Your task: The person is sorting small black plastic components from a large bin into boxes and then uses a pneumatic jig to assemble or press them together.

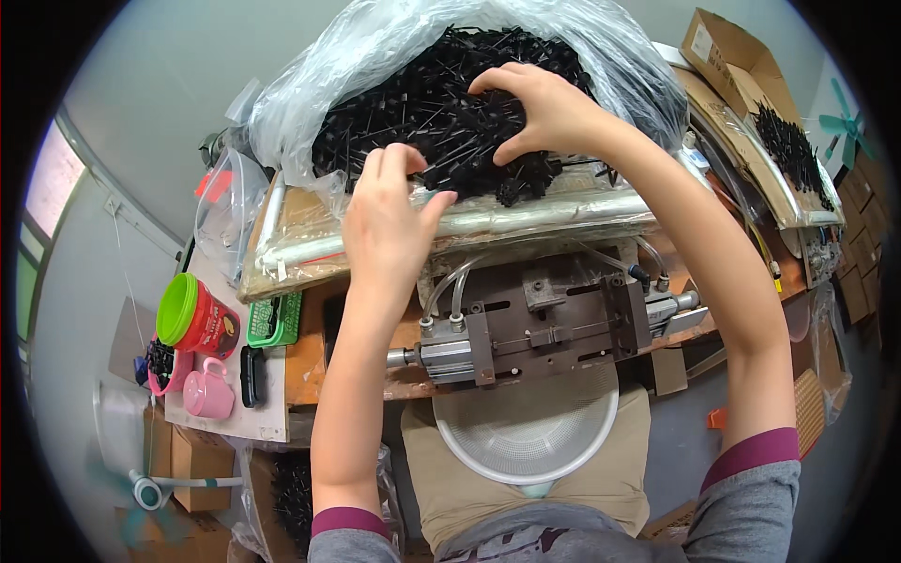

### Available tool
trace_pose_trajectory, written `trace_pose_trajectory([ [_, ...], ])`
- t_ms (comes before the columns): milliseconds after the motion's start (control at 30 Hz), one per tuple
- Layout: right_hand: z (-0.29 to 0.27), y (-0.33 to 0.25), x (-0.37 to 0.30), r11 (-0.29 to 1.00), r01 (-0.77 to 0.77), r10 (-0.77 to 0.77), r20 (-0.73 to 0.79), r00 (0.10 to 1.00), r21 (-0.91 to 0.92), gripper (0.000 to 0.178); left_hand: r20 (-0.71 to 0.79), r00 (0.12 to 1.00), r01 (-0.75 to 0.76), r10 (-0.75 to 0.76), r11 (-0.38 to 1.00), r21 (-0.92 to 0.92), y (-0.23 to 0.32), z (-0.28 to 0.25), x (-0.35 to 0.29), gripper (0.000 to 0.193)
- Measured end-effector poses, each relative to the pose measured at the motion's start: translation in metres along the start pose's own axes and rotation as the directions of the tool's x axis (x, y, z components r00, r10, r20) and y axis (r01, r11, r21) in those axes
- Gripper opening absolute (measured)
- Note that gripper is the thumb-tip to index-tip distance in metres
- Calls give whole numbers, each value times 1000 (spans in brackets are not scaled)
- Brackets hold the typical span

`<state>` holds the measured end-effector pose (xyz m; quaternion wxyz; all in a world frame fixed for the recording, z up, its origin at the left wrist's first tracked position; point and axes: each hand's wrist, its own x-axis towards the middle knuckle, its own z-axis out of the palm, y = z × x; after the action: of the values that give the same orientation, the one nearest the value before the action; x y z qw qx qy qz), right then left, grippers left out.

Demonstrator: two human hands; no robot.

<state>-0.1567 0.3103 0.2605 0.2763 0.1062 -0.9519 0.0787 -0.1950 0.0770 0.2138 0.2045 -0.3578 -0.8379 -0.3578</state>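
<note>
The heap of thin black stick-like parts with small chunky ends (394,117) fills the upper centre of the frame, lying inside a crumpled clear plastic bag (305,94) whose mouth gapes toward the person, probably so that both hands can get at it easily.

The right hand (558,113) comes over the heap from the right; its fingers and thumb are spread apart in a wide curve around a clump of parts, which suits gathering many loose pieces rather than pinching one. The left hand (387,216) stands at the heap's lower left edge, fingers bent and thumb well apart from them, facing the right hand as if to bound the clump from the other side. Neither hand is visibly closed on a part; whether the fingertips press on any, I cannot tell.

Under the bag runs a plastic-wrapped board with a white tubular edge (526,221), which likely keeps parts from sliding off the front. Below it, at the centre, sits a dark brown metal fixture (563,333) with a silver pneumatic cylinder (446,360) at its left, directly before the person and so within easy reach. At the lower centre, a pale perforated round basin (526,441) rests over the lap, perhaps placed there to catch pieces.
</note>
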Motion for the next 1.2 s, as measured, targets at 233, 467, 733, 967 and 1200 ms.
trace_pose_trajectory([
  [233,-21,-33,-62,961,-217,228,-51,972,172,31,-71,979,-190,193,981,45,-1,25,-1,36],
  [467,16,-30,-91,944,-330,331,-88,940,23,22,-97,939,-324,329,944,61,7,30,8,29],
  [733,13,-22,-96,846,-334,454,-232,860,417,13,-149,936,-314,318,948,47,4,35,18,10],
  [967,-10,-20,-113,344,-291,629,11,777,893,16,-242,923,-362,301,890,-275,25,-2,-2,21],
  [1200,-17,-60,-155,197,-199,650,24,759,960,27,154,932,-251,329,888,-384,66,-3,-137,33],
])
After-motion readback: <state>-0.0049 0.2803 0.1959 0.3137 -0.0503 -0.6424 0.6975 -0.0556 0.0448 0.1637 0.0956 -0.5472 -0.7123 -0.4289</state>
